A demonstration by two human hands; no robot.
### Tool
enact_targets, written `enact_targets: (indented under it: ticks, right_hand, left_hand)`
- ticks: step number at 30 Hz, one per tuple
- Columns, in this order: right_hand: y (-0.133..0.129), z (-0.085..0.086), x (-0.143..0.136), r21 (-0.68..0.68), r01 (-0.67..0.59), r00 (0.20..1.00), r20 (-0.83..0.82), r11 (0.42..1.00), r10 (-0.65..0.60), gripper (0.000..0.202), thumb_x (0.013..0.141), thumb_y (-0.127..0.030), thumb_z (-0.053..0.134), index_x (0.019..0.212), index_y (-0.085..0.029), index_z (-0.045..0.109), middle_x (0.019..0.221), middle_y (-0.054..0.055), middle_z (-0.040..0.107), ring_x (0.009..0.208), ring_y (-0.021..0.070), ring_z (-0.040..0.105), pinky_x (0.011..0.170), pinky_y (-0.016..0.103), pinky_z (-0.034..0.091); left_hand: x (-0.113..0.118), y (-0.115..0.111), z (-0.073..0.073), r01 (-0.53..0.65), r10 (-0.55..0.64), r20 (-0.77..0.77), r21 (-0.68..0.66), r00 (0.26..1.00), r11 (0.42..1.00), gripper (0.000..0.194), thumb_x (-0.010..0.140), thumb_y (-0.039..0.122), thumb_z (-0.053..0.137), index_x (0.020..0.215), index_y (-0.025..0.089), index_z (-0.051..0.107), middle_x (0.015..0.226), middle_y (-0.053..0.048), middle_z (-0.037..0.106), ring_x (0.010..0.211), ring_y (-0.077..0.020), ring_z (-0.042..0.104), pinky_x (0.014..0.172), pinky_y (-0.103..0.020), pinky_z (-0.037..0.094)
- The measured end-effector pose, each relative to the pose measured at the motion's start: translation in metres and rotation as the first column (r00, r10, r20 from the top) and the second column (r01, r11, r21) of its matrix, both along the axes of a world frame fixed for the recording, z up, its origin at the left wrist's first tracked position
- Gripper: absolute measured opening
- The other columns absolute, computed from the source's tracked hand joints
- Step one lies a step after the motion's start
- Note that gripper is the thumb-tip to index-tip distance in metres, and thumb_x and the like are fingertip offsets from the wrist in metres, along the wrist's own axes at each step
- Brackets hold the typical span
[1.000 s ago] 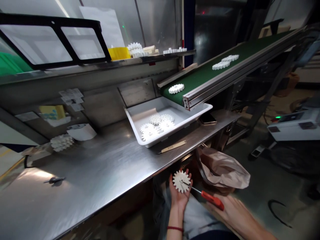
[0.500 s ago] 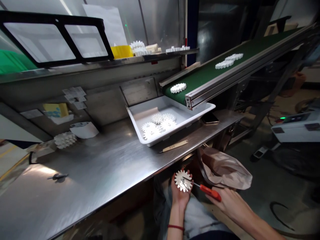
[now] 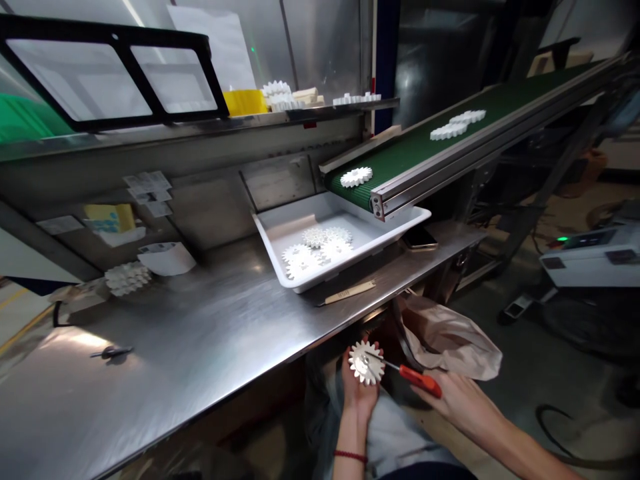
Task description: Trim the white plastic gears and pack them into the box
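Glossy white plastic on the held gear (image 3: 367,363), smooth brushed metal across the workbench (image 3: 200,333), ribbed matt green conveyor belt (image 3: 415,143), red handle (image 3: 421,381) looking like smooth plastic.

White gear (image 3: 362,375) — red-handled tool (image 3: 419,381) (tilted)

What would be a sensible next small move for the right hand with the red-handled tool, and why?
I'd ease the right hand slightly to bring the red-handled tool's tip nearer the held white gear's centre: the tool already reaches over its face, and the left hand supports it from beneath. Contact isn't clear.
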State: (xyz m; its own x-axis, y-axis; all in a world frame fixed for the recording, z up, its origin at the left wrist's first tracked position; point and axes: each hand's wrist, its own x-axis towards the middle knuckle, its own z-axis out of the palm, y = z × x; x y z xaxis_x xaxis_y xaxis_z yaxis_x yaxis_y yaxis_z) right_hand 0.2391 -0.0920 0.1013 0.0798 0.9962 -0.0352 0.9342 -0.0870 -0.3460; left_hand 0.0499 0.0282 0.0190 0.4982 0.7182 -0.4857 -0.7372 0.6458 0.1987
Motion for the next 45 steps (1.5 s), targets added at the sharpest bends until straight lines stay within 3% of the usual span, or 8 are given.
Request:
enact_targets:
  ticks: [7,11,15,20,25,30,38,45]
  right_hand:
    - [-0.015,-0.015,0.004,-0.049,-0.010,0.999,-0.037,0.999,0.008,0.037,0.099,-0.051,0.053,0.087,-0.027,0.078,0.081,0.007,0.081,0.083,0.0333,0.080,0.069,0.034,0.053]
    - [-0.021,-0.021,0.010,-0.084,0.034,0.999,-0.031,0.996,-0.037,0.041,0.101,-0.052,0.049,0.096,-0.026,0.080,0.088,0.011,0.083,0.092,0.0386,0.080,0.074,0.040,0.056]
    - [-0.029,-0.024,0.012,-0.131,0.000,0.998,-0.069,0.991,-0.010,0.041,0.099,-0.056,0.052,0.094,-0.028,0.081,0.083,0.009,0.083,0.084,0.0374,0.081,0.068,0.037,0.055]
    - [-0.038,-0.030,0.008,-0.048,0.088,0.996,-0.007,0.995,-0.088,0.038,0.098,-0.051,0.052,0.092,-0.027,0.080,0.081,0.010,0.082,0.082,0.0394,0.080,0.067,0.038,0.054]
    - [-0.045,-0.036,0.008,-0.049,0.065,0.998,-0.003,0.997,-0.065,0.032,0.097,-0.047,0.056,0.087,-0.028,0.079,0.079,0.008,0.081,0.080,0.0373,0.081,0.068,0.037,0.054]
    - [-0.048,-0.036,0.016,-0.089,0.128,0.992,0.007,0.988,-0.128,0.038,0.099,-0.052,0.051,0.089,-0.029,0.079,0.077,0.008,0.081,0.082,0.0393,0.081,0.065,0.036,0.053]
    - [-0.060,-0.019,0.011,-0.113,0.173,0.977,-0.104,0.978,-0.185,0.038,0.096,-0.052,0.051,0.080,-0.030,0.077,0.072,0.010,0.079,0.081,0.0417,0.081,0.067,0.039,0.053]
    - [-0.069,-0.033,0.015,-0.082,0.147,0.965,-0.206,0.986,-0.162,0.044,0.093,-0.058,0.051,0.074,-0.029,0.077,0.073,0.013,0.080,0.073,0.0381,0.079,0.063,0.039,0.053]
  left_hand:
    - [-0.003,-0.004,0.009,-0.030,0.030,0.013,-0.009,0.999,1.000,0.043,0.099,0.045,0.058,0.126,0.015,0.073,0.109,-0.015,0.081,0.097,-0.0275,0.078,0.091,-0.043,0.059]
    - [-0.003,-0.004,0.012,-0.048,0.049,0.021,-0.012,0.999,0.999,0.042,0.098,0.043,0.058,0.126,0.017,0.074,0.108,-0.015,0.082,0.093,-0.0272,0.078,0.087,-0.042,0.060]
    - [-0.005,-0.004,0.015,-0.056,0.056,0.017,-0.028,0.998,0.998,0.043,0.098,0.044,0.058,0.124,0.015,0.075,0.109,-0.016,0.082,0.096,-0.0279,0.078,0.090,-0.042,0.060]
    - [-0.005,-0.004,0.016,-0.063,0.064,0.026,-0.022,0.998,0.998,0.037,0.098,0.042,0.060,0.115,0.014,0.077,0.108,-0.015,0.082,0.094,-0.0269,0.078,0.089,-0.040,0.060]
    - [-0.004,-0.004,0.014,-0.057,0.058,0.030,-0.030,0.998,0.998,0.038,0.097,0.042,0.060,0.116,0.014,0.077,0.111,-0.016,0.081,0.095,-0.0272,0.078,0.089,-0.041,0.060]
    - [-0.004,-0.003,0.012,-0.070,0.071,0.049,-0.027,0.996,0.997,0.039,0.098,0.043,0.058,0.117,0.015,0.078,0.110,-0.016,0.081,0.097,-0.0286,0.077,0.089,-0.043,0.059]
    - [-0.004,-0.003,0.008,-0.060,0.062,0.053,-0.045,0.997,0.997,0.039,0.099,0.043,0.055,0.109,0.013,0.079,0.110,-0.017,0.081,0.102,-0.0321,0.077,0.093,-0.046,0.059]
    - [-0.010,0.000,0.004,-0.080,0.086,0.081,-0.064,0.993,0.995,0.036,0.099,0.037,0.053,0.105,0.015,0.081,0.108,-0.017,0.081,0.107,-0.0315,0.077,0.097,-0.046,0.058]
